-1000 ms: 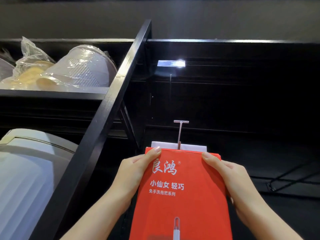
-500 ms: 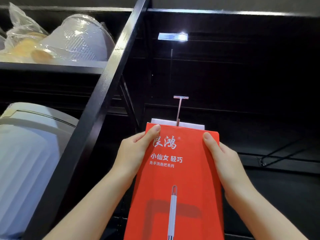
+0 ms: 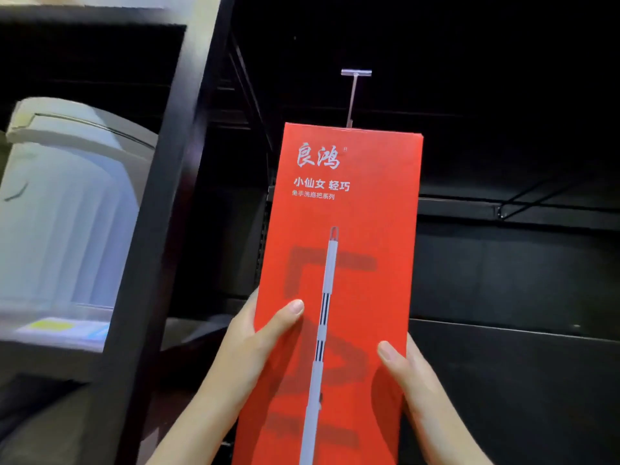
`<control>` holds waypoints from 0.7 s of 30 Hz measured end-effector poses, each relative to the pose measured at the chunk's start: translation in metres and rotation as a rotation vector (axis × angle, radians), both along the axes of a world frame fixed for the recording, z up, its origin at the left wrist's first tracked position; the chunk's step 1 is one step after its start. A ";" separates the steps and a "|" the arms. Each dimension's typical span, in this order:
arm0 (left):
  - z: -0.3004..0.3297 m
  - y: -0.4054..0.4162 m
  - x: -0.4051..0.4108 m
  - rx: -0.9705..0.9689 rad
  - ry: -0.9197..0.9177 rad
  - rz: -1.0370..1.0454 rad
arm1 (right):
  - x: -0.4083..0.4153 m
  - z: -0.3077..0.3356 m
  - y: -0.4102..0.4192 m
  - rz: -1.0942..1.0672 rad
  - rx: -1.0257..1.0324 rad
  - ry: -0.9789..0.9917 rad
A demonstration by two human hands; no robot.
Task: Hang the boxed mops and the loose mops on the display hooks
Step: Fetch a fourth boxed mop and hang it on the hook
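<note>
Hands [image 3: 255, 344] grip red box [image 3: 339, 263] upright (top toward hook [image 3: 352, 95]).

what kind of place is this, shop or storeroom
Most likely a shop aisle being stocked. A metal display hook juts from dark black shelving, a retail-printed red mop box is held up beneath it by both hands, and pale plastic bins sit on the neighbouring shelf.

Black upright post [image 3: 161, 229] walls off the left, red mop box [image 3: 339, 263] fills the middle under the hook [image 3: 354, 92], dark open room to the right
</note>
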State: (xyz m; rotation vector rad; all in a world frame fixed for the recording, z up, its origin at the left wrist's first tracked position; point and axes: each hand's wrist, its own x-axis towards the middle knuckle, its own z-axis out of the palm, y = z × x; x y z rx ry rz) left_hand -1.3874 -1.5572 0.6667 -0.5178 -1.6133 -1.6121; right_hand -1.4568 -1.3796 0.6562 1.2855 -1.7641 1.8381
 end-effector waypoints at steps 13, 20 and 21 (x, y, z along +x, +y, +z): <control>-0.008 -0.001 0.007 -0.053 -0.031 0.143 | 0.012 -0.028 -0.001 -0.033 -0.029 -0.009; -0.018 0.034 0.028 -0.271 0.298 0.912 | 0.016 -0.053 0.037 -0.255 0.026 -0.021; -0.019 0.049 0.032 -0.322 0.389 0.930 | 0.019 -0.058 0.048 -0.312 0.039 -0.024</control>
